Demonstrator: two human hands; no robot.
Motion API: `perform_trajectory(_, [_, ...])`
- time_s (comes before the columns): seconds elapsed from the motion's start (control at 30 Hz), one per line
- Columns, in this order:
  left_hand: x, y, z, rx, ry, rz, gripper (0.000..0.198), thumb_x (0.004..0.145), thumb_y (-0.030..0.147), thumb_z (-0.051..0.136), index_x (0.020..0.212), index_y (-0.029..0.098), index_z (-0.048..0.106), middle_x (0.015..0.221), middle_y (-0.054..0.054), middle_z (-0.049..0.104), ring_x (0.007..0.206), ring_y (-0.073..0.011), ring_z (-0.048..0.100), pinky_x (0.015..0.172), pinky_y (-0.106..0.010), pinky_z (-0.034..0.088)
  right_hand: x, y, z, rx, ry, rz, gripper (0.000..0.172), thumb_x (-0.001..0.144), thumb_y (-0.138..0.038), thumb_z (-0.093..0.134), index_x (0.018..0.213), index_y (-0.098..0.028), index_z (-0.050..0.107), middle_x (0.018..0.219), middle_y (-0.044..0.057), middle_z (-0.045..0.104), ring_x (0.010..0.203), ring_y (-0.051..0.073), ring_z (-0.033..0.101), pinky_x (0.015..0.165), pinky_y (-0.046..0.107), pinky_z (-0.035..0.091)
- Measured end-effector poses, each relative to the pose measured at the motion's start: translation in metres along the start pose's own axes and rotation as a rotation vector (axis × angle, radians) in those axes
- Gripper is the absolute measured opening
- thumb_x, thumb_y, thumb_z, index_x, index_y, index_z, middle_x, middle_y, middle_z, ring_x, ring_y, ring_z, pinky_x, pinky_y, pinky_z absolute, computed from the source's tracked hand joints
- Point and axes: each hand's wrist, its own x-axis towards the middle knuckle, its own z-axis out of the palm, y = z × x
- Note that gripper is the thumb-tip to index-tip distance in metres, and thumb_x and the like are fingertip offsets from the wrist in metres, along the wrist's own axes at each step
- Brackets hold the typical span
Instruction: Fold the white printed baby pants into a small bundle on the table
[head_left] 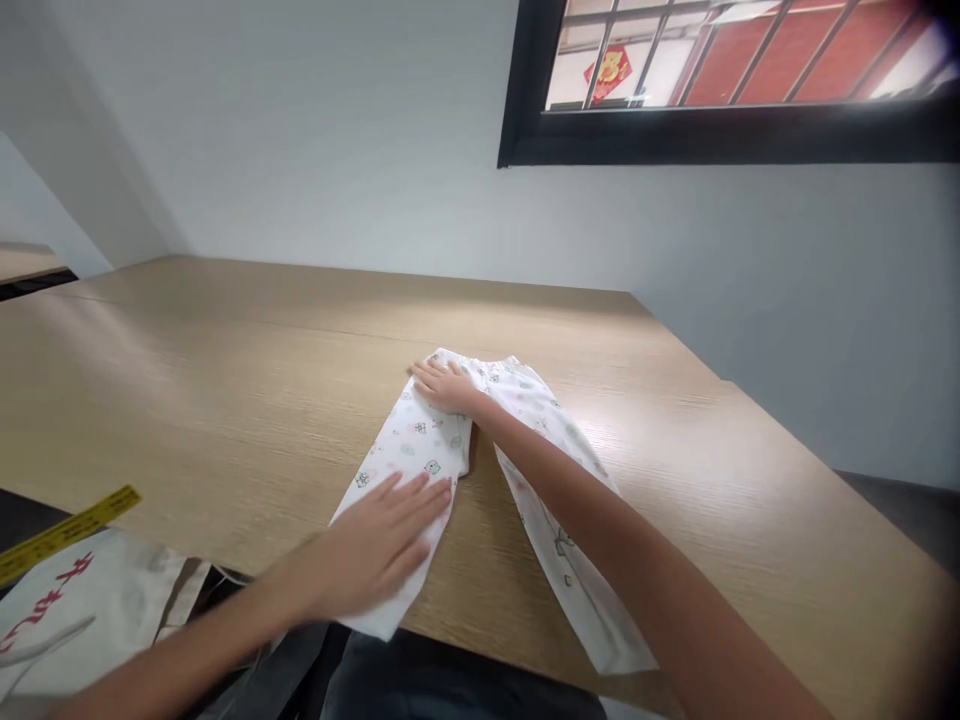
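White children's trousers (409, 445) with small pastel prints lie flat on the wooden table (225, 380), waistband (480, 368) at the far end and legs spread in an upside-down V. My right hand (446, 387) rests palm down near the waistband, fingers spread on the fabric. My left hand (382, 540) lies flat on the left trouser leg, close to the table's near edge and not gripping it. The right trouser leg (577, 575) hangs partly past that edge, and my right forearm hides part of it.
A yellow ruler (64, 535) and a white cloth bag with red characters (75, 610) lie beyond the table's near left edge. Dark trousers (450, 690) show below that edge. A wall rises behind the table, with a dark-framed window (720, 125) at upper right.
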Motion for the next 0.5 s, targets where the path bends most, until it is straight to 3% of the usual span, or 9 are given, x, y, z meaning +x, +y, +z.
perform_trajectory(0.13, [-0.042, 0.036, 0.004, 0.056, 0.046, 0.027, 0.062, 0.092, 0.034, 0.037, 0.141, 0.027, 0.0, 0.143, -0.001, 0.02, 0.131, -0.0195, 0.024, 0.107, -0.037, 0.028, 0.01, 0.002, -0.001, 0.009, 0.016, 0.061, 0.045, 0.094, -0.03, 0.022, 0.133, -0.013, 0.034, 0.14, 0.015, 0.031, 0.128, 0.029, 0.025, 0.101, 0.057, 0.015])
perform_trajectory(0.2, [-0.048, 0.04, 0.0, 0.055, 0.068, 0.033, 0.058, 0.091, 0.034, 0.039, 0.141, 0.028, 0.011, 0.141, 0.0, 0.028, 0.128, -0.0192, 0.033, 0.104, -0.034, 0.033, 0.008, 0.003, -0.007, 0.028, -0.005, 0.032, 0.04, 0.094, -0.028, 0.025, 0.127, -0.016, 0.043, 0.136, 0.013, 0.039, 0.125, 0.027, 0.032, 0.101, 0.053, 0.021])
perform_trajectory(0.27, [-0.042, 0.041, -0.009, 0.009, 0.054, -0.015, 0.044, 0.092, 0.034, 0.036, 0.135, 0.03, 0.032, 0.135, 0.002, 0.04, 0.121, -0.0176, 0.043, 0.1, -0.032, 0.038, -0.001, 0.008, -0.018, 0.051, -0.018, 0.005, 0.038, 0.094, -0.025, 0.026, 0.122, -0.017, 0.049, 0.132, 0.011, 0.044, 0.123, 0.026, 0.035, 0.1, 0.049, 0.025])
perform_trajectory(0.37, [-0.008, 0.042, -0.027, -0.106, 0.022, -0.094, 0.036, 0.095, 0.033, 0.028, 0.123, 0.028, 0.049, 0.122, 0.002, 0.056, 0.108, -0.0158, 0.054, 0.09, -0.029, 0.046, -0.029, 0.023, -0.04, 0.088, 0.01, 0.041, 0.043, 0.095, -0.027, 0.021, 0.13, -0.016, 0.041, 0.139, 0.01, 0.035, 0.13, 0.028, 0.022, 0.103, 0.049, 0.022])
perform_trajectory(0.43, [0.033, 0.044, -0.035, -0.152, 0.03, -0.033, 0.038, 0.095, 0.033, 0.025, 0.126, 0.024, 0.046, 0.126, 0.0, 0.053, 0.113, -0.0157, 0.051, 0.092, -0.029, 0.043, -0.055, 0.036, -0.058, 0.166, -0.004, 0.116, 0.046, 0.095, -0.031, 0.02, 0.135, -0.015, 0.035, 0.144, 0.008, 0.026, 0.133, 0.028, 0.011, 0.105, 0.049, 0.016])
perform_trajectory(0.5, [0.083, 0.043, -0.035, -0.15, 0.036, 0.111, 0.041, 0.096, 0.031, 0.022, 0.131, 0.02, 0.04, 0.137, -0.002, 0.04, 0.125, -0.0149, 0.038, 0.102, -0.029, 0.033, -0.081, 0.047, -0.073, 0.258, -0.067, 0.174, 0.046, 0.094, -0.032, 0.025, 0.134, -0.016, 0.038, 0.142, 0.006, 0.029, 0.133, 0.027, 0.016, 0.106, 0.046, 0.019])
